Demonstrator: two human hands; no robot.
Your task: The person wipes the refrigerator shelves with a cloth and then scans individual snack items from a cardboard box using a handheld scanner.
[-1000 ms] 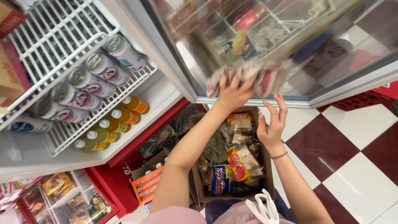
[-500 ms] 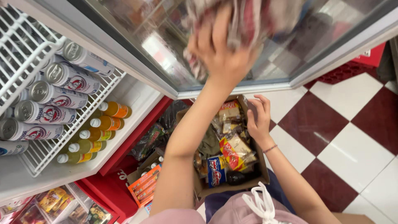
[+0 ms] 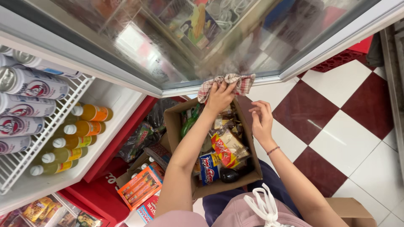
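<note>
Overhead, checked cloth clutched in left hand, pressed at lower edge of glass door. Right hand held loose, fingers spread, above cardboard box packed with yellow-red snack packets. White cans, orange bottles racked at left.

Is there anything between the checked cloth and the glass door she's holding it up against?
Nothing visible. The left hand presses the checked cloth against the bottom edge of the glass door. The right hand hovers empty beside it, above the cardboard box.
</note>
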